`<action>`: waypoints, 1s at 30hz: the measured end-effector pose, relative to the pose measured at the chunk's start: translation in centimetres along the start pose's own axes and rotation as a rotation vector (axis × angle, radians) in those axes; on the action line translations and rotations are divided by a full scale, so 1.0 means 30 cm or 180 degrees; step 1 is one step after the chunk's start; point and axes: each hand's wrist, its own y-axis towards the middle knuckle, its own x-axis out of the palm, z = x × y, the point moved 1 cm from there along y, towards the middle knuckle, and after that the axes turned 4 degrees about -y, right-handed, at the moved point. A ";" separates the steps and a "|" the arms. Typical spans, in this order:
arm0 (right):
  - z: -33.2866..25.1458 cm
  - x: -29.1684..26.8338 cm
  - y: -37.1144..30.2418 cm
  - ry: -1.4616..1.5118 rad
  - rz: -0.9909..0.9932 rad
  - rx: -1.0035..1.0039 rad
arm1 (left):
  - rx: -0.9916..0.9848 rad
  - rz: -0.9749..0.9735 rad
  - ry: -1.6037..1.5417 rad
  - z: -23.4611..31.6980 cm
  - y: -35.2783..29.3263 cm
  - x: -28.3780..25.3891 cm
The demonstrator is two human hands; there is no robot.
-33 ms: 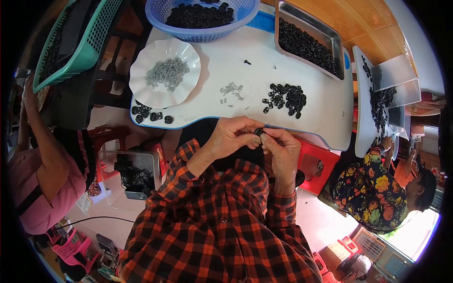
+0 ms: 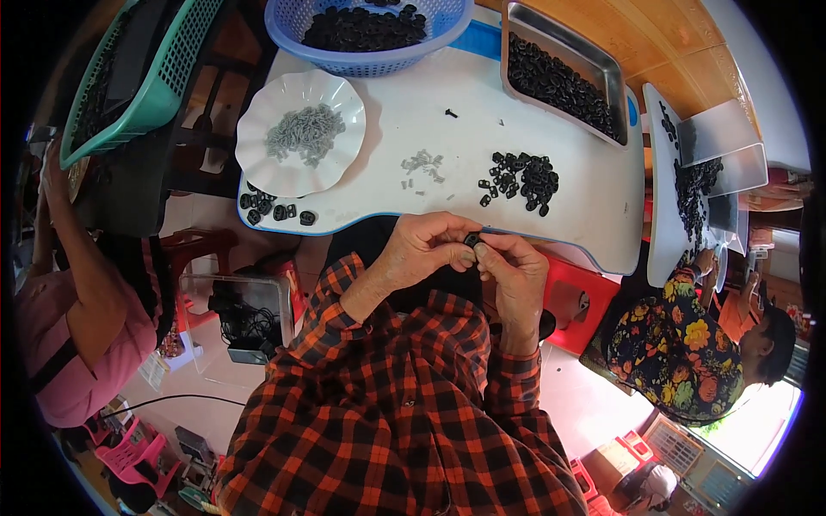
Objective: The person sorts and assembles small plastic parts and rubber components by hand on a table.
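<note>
A small black plastic part (image 2: 472,240) is pinched between both my hands just off the table's near edge. My left hand (image 2: 420,249) grips it from the left with thumb and fingers, and my right hand (image 2: 514,268) from the right. My fingertips cover much of it. Beyond my right hand lies a loose pile of small black plastic parts (image 2: 535,179). A scatter of small translucent grey pieces (image 2: 422,163) lies beyond my left hand. More such pieces fill the middle of a white scalloped plate (image 2: 255,148) at the left.
At the far side stand a blue basket (image 2: 366,60) and a metal tray (image 2: 564,107), both with black parts. Several black parts (image 2: 280,211) sit beside the plate at the table's edge. People (image 2: 680,344) work on either side. A red stool (image 2: 564,297) stands below the table.
</note>
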 end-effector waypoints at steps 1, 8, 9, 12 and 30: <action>0.001 -0.003 0.002 0.0064 -0.0070 0.0031 | -0.0155 0.0014 0.0012 0.018 0.001 0.004; -0.010 -0.003 0.007 0.0032 -0.0208 0.0061 | -0.0403 0.0072 0.0143 0.037 -0.002 0.001; -0.013 0.000 0.006 0.0028 -0.0190 0.0110 | -0.0401 0.0074 0.0143 0.037 -0.003 0.001; -0.008 0.004 0.006 0.0144 -0.0151 0.0195 | -0.0505 0.0041 -0.0067 0.029 -0.003 0.000; 0.004 -0.014 0.034 0.0090 -0.0517 0.0262 | -0.0616 -0.0095 -0.0565 0.030 -0.006 -0.021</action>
